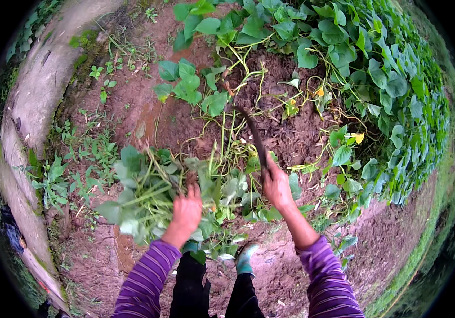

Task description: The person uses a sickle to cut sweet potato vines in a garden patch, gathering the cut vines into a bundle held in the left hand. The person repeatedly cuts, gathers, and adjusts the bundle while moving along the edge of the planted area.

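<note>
My left hand grips a bundle of leafy green vines, whose heart-shaped leaves and pale stems spread to its left and are partly blurred. To the right, my right hand is closed around the handle of a sickle. Its dark curved blade points up and away from me, over bare soil and cut-looking stems. Trailing vine stems run between the two hands towards leaves farther ahead. Part of the sickle's handle is hidden by my fingers.
A dense bed of vines fills the upper right. Reddish-brown soil with small weeds lies on the left, beside a pale, mossy raised edge. My feet, in green boots, stand near the trailing leaves.
</note>
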Available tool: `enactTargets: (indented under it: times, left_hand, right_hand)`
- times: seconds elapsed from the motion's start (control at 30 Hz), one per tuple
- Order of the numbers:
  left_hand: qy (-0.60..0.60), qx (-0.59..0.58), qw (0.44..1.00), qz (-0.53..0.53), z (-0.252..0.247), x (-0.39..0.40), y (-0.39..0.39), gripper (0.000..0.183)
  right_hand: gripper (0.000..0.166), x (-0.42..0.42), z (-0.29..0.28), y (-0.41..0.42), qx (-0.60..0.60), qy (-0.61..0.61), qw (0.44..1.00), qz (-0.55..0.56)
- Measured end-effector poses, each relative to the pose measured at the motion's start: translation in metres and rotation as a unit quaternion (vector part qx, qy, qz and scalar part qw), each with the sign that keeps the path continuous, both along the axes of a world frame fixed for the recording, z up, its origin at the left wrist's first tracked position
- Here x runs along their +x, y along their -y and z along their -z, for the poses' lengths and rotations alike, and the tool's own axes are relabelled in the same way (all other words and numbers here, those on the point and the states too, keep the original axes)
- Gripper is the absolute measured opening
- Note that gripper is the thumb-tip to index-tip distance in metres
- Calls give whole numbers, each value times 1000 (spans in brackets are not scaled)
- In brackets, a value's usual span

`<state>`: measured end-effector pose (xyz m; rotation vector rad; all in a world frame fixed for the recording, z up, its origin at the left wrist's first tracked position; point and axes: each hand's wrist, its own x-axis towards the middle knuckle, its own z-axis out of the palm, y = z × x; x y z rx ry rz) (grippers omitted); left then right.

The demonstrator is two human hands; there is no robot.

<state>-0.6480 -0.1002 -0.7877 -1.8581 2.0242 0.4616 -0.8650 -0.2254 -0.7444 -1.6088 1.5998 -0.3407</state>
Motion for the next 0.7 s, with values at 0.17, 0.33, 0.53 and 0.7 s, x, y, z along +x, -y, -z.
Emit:
enactTargets:
  times: [0.17,0.33,0.53,0.7]
  left_hand:
    - [-25,-52,998,-19,6,-46,-29,64]
    - [-67,-78,994,-40,12,-59,-40,58]
    - [-49,-69,995,-47,-8,-33,-53,53]
    - [-74,-82,994,-21,-58,16,-106,54]
  right_hand:
    - [59,20,52,91,56,-237,970,15]
    - [19,56,72,143,155,45,985,59]
    - [36,103,-19,72,332,274,897,-97]
    - [50,59,-72,11,409,222,868,-173]
